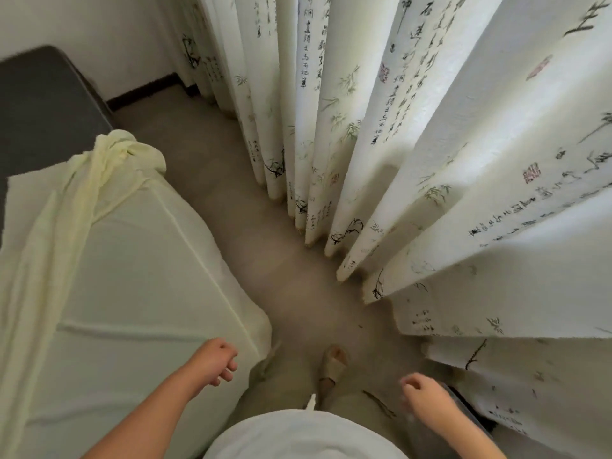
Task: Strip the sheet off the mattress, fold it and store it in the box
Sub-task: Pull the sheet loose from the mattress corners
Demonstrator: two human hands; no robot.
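A pale yellow sheet point(109, 260) covers the near part of the mattress at the left. Its far corner is pulled back and lies bunched in a ridge point(112, 154). Beyond the bunch the bare dark grey mattress point(39, 104) shows. My left hand point(217, 359) hovers over the near right corner of the sheeted mattress, fingers loosely curled, holding nothing. My right hand point(420, 394) hangs above the floor at the lower right, fingers loosely curled and empty. No box is clearly visible.
Long white curtains point(397, 144) printed with calligraphy and bamboo hang along the right and reach the floor. A narrow strip of beige floor point(291, 286) runs between bed and curtains. My sandalled foot point(332, 366) stands on it. A dark object point(470, 412) lies under the curtain hem.
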